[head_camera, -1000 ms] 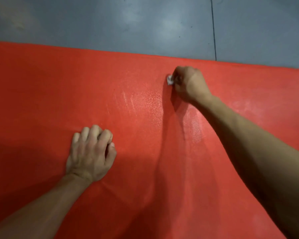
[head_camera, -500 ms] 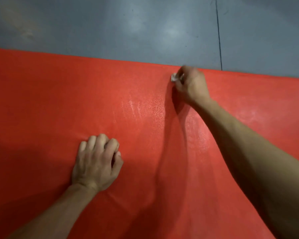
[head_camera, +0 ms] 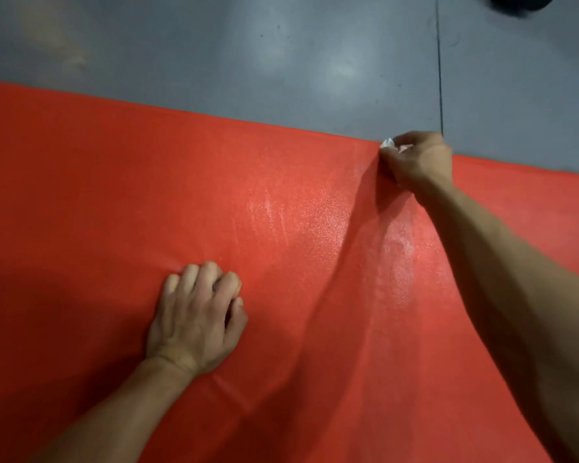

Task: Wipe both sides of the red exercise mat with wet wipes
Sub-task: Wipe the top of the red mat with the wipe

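Note:
The red exercise mat [head_camera: 114, 202] lies flat on the floor and fills most of the view. My right hand [head_camera: 418, 162] reaches to the mat's far edge and grips a small crumpled white wet wipe [head_camera: 387, 143], which shows only at the fingertips. Damp, shiny streaks mark the mat below that hand. My left hand [head_camera: 198, 315] rests knuckles-down on the mat near the middle, its fingers curled under and holding nothing.
Grey floor [head_camera: 248, 55] runs beyond the mat's far edge, with a dark seam line [head_camera: 439, 61] at the right. A dark object [head_camera: 522, 3] is cut off at the top right corner.
My right hand has slid the wipe away from me, up to the mat's far edge. My left hand stays planted on the mat.

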The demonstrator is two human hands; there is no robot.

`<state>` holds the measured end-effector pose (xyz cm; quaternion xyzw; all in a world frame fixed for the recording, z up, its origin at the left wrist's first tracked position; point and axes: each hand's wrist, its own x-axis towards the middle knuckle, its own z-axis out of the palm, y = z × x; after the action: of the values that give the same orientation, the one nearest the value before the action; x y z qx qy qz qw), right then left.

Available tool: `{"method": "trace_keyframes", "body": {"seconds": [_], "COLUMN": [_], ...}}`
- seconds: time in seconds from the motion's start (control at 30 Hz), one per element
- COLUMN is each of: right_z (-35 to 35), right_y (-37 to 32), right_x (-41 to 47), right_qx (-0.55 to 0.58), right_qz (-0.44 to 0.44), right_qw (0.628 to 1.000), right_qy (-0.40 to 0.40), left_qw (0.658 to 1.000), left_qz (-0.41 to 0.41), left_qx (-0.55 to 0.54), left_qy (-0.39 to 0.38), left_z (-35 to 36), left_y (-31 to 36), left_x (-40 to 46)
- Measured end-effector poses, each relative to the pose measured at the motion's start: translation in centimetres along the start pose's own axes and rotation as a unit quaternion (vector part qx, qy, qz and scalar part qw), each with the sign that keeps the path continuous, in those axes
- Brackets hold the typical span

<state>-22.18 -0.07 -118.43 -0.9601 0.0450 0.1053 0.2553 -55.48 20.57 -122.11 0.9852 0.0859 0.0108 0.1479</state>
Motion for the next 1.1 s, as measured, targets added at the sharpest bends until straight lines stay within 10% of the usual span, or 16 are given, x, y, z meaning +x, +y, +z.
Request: {"method": "trace_keyframes", "body": {"seconds": [0.4,0.67,0.9,1.1], "right_z": [11.9,3.2,11.9,3.8], "right_y": [-14.6,-4.0,-14.6,-7.1], "right_x": [-4.2,2.0,-4.8,-0.7], "right_qx": [-0.034,-0.077,-0.039,-0.040], "right_qz": [-0.151,0.060,-0.163,-0.166], "right_qw": [0.985,0.995,0.982,0.984], "right_qy": [-0.082,0.022,-0.089,-0.051], "left_qw": [1.000,1.000,1.000,1.000], "left_qz": [-0.001,0.000,-0.002,0.002], "left_qx": [0.010,-0.004,0.017,0.009], "left_qy": [-0.017,-0.007,-0.015,-0.005], "left_z": [-0.1,0.0,0.0,0.0], "left_y": [-0.1,-0.1,0.0,-0.1], "left_x": [0.1,0.1,0.1,0.1]}}
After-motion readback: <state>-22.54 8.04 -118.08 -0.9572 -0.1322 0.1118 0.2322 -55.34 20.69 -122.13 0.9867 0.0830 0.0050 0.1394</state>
